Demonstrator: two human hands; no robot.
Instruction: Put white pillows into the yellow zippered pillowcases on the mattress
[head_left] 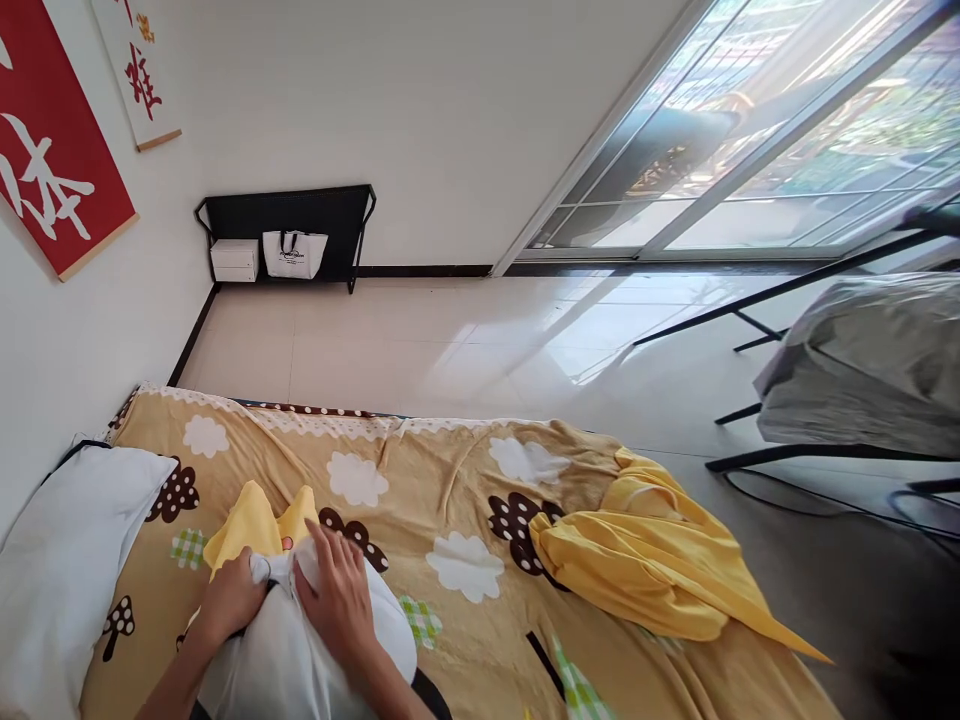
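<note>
A soft white pillow lies in front of me at the lower left, over the patterned bedspread. My left hand is closed on a bunched part of its white fabric. Across from it, my right hand grips the pillow with thumb and fingers apart around the cloth; the fingertips are partly hidden in the folds. Just beyond both hands, a yellow cloth stands up in two peaks, with a small orange-pink spot near the right one. How it joins the white fabric is hidden.
A crumpled yellow cloth lies at the right on the tan bedspread. Another white pillow rests against the left wall. Past the bed are a black rack with a white bag, and a plastic-covered grey chair.
</note>
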